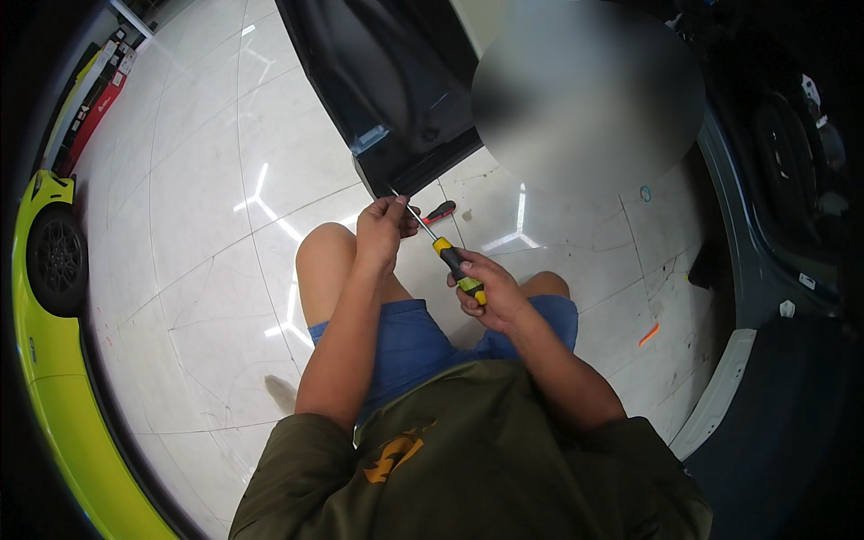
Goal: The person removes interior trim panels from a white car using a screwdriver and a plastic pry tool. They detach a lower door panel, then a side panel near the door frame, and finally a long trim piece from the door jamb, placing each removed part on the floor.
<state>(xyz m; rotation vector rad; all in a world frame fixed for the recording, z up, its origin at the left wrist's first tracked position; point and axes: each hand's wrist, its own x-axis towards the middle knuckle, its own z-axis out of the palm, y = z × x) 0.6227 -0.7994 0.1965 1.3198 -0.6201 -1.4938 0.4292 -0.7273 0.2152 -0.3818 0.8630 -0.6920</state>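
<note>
A screwdriver [447,251] with a yellow-and-black handle slants up and left in front of me. My right hand [493,290] wraps around its handle. The fingers of my left hand [382,232] are pinched at the thin metal shaft, near the tip. That tip reaches the lower corner of a dark, glossy car panel [409,108], which looks like an open door. Whether a screw sits at the tip is too small to tell. Just beyond my left fingers is a red-and-black tool handle [441,212]; its other end is hidden.
A dark car body [747,207] with a pale sill [720,396] runs along the right. At the left stands a lime-green car [63,396]. On the tiled floor [198,297] lie an orange strip [649,334] and a small blue ring [645,193]. A blurred patch covers the upper right.
</note>
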